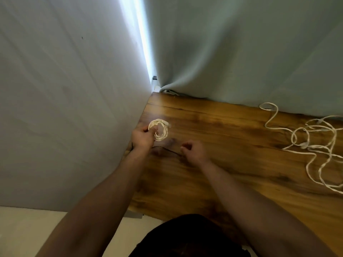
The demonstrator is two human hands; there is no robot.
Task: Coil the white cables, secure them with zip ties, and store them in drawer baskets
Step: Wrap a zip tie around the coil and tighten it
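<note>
Gripping white coil (164,131), left hand (143,138) — right hand (194,150) fingers (185,145) pinch black tie (167,150).

Watching my feed, the table (232,145) is wood, warm brown with dark grain streaks and a semi-gloss sheen. Behind the table hangs a pale curtain (241,52), soft matt cloth. On the table, the coil (164,131) and the loose tangle (305,144) of white cable look braided and matt.
</note>
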